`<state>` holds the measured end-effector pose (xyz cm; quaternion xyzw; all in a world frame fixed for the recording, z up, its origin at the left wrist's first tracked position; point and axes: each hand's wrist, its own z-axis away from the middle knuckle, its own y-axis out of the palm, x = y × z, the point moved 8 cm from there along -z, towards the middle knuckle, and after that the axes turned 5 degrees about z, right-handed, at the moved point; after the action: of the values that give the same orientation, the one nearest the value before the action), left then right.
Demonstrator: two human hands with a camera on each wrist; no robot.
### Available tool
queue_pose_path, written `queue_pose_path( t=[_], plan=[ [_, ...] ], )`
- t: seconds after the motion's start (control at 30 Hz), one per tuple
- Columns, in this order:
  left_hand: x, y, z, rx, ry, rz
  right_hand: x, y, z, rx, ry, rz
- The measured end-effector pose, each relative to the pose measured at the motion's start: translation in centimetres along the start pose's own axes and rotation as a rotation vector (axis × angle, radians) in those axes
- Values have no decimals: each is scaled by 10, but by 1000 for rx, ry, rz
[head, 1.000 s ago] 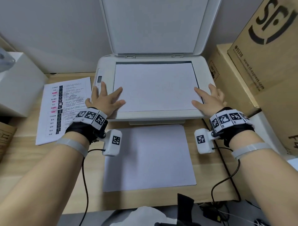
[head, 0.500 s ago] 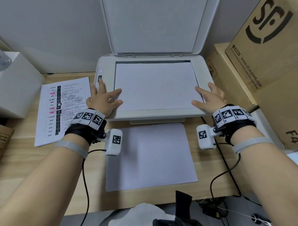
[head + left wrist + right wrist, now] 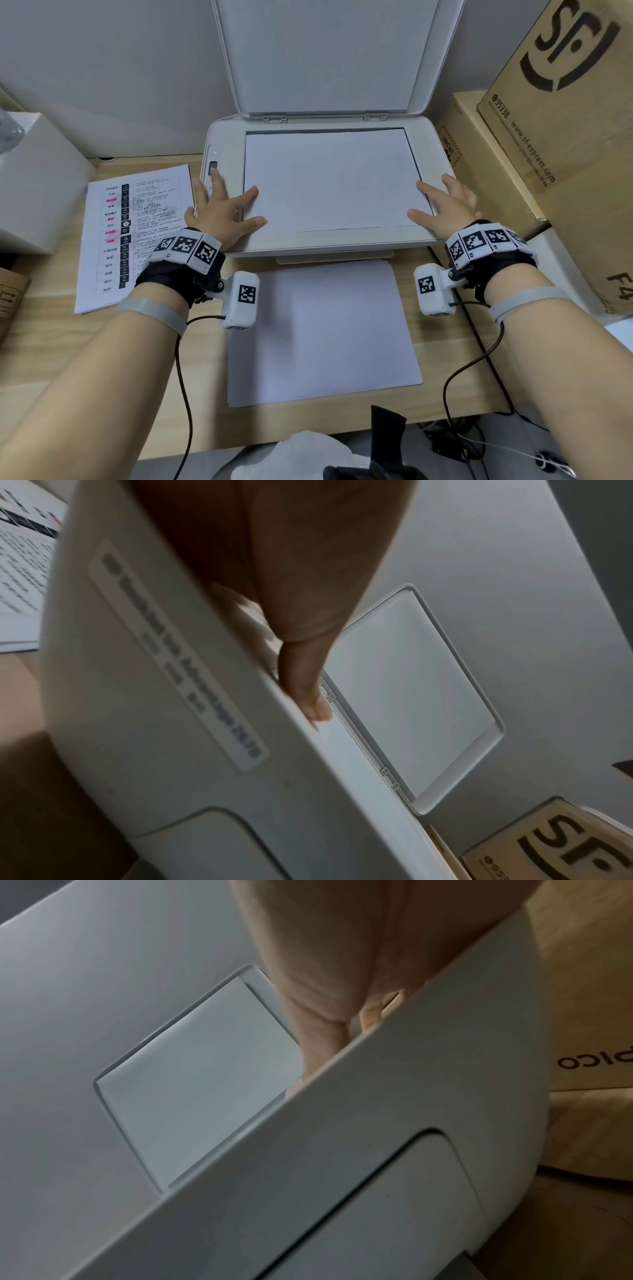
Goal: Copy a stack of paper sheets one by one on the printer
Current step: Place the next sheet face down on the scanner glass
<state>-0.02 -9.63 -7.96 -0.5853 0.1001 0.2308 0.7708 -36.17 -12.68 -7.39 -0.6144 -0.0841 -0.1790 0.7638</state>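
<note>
Basically mid-copy: blank white paper sheet (image 3: 334, 180) laid on white flatbed printer (image 3: 222, 150) glass, lid up, left hand (image 3: 219, 214) and right hand (image 3: 445, 209) spread flat on its edges, white paper stack (image 3: 322, 332) waiting below.

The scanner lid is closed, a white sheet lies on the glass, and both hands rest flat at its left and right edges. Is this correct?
Not quite: the white scanner lid is open, standing upright behind the glass, as the head view shows. The rest holds: the white paper sheet lies on the glass, with the left hand and right hand flat at its edges.
</note>
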Motion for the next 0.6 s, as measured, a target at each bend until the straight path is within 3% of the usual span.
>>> queue_pose_path(
  t=[0.6],
  plan=[
    [-2, -2, 2, 43, 4, 36, -1, -1, 0, -18, -9, -8]
  ],
)
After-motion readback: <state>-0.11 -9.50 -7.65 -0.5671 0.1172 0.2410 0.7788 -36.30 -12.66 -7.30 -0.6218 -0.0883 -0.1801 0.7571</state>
